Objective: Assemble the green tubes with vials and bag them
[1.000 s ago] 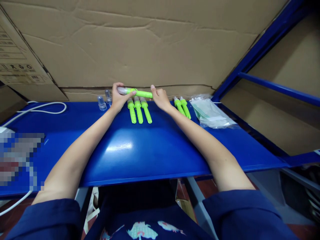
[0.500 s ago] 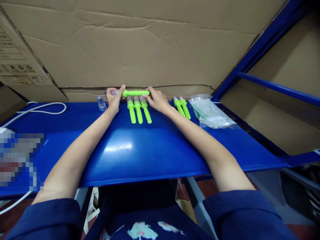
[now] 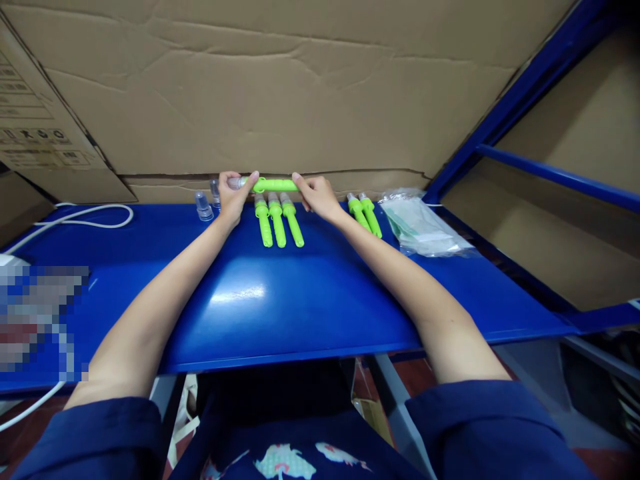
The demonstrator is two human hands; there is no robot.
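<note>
My left hand [image 3: 234, 199] is closed around the clear-capped end of a lime-green stick [image 3: 277, 185], its thumb near the green collar. The fingers of my right hand [image 3: 320, 198] pinch the stick's other end. It is held level above the back of the table. Just below it, three similar green sticks with clear caps [image 3: 276, 223] lie side by side. Two clear plastic caps stand left of my left hand, a nearer one [image 3: 203, 207] and one partly hidden behind the hand [image 3: 215, 192].
Two more green sticks [image 3: 365, 215] lie beyond my right hand, beside a clear plastic bag [image 3: 425, 223] with pale contents. A white cable [image 3: 103, 224] curls on the left of the blue table [image 3: 300, 293]. Cardboard [image 3: 280, 93] walls the back, and a blue frame [image 3: 520, 100] rises at right.
The collar end of the held stick and my left hand have shifted slightly right, bringing the clear cap behind that hand into fuller view. My right thumb has moved up onto the stick's end.
</note>
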